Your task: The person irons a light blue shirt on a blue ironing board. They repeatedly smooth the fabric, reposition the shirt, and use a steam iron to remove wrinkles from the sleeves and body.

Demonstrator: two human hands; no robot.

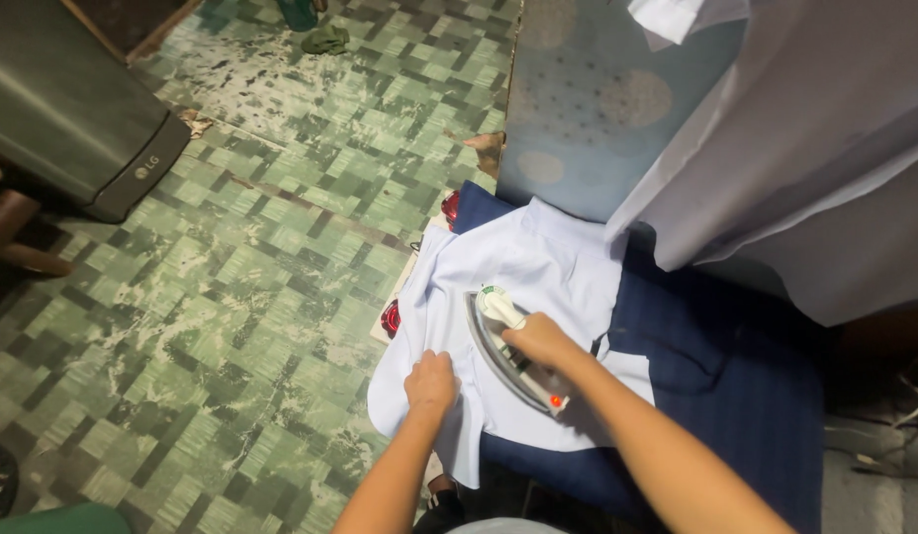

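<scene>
Iron (513, 351): smooth metal wedge, my right hand (540, 339) wrapped round its handle.
Shirt (518, 287): soft white cloth, my left hand (431, 381) pressed flat near its edge.

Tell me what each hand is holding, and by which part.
The right hand holds the white and silver electric iron by its top handle. The left hand holds nothing; it presses flat on the white cloth garment beside the iron.

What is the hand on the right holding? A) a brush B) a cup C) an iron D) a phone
C: the right hand grips the handle of an iron resting on the white shirt, while the left hand presses the cloth flat.
</scene>
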